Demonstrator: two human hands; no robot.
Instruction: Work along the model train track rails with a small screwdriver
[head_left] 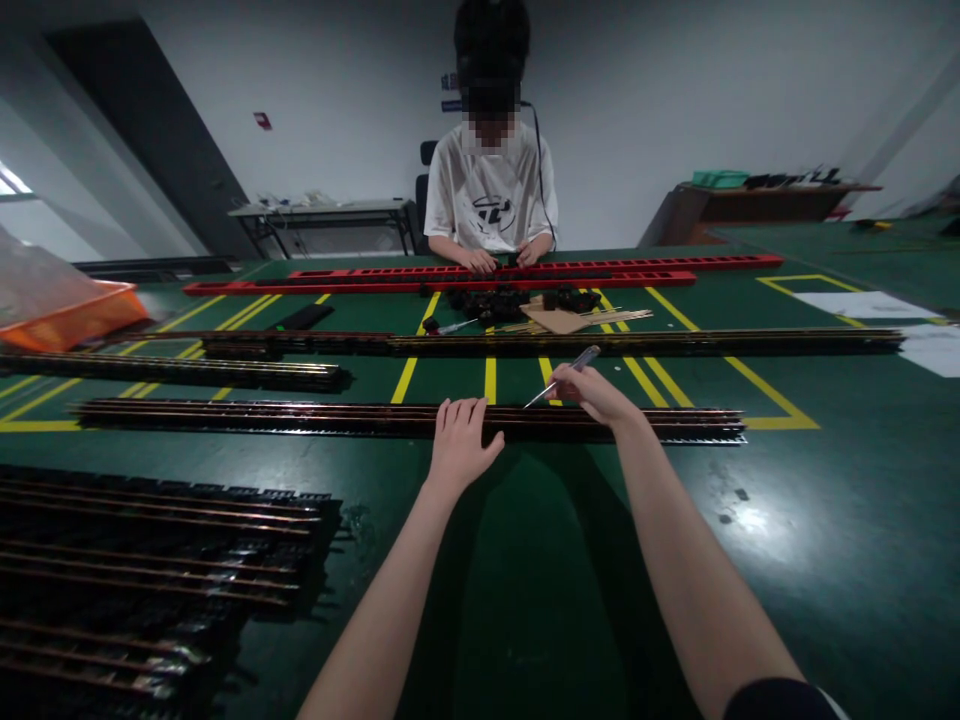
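Observation:
A long dark rail with copper strips (pixel 225 415) lies across the green table in front of me. My left hand (pixel 459 440) rests flat on it, fingers stretched out and open. Just to the right, my right hand (pixel 596 392) is closed on a thin clear-handled screwdriver (pixel 566 372), whose tip touches the rail's top near the middle.
More dark rails (pixel 645 343) lie farther back and a stack (pixel 150 560) sits at my near left. Across the table a person in a white shirt (pixel 491 195) handles long red rails (pixel 525 272). An orange bin (pixel 71 315) stands at the far left, papers (pixel 862 303) at the right.

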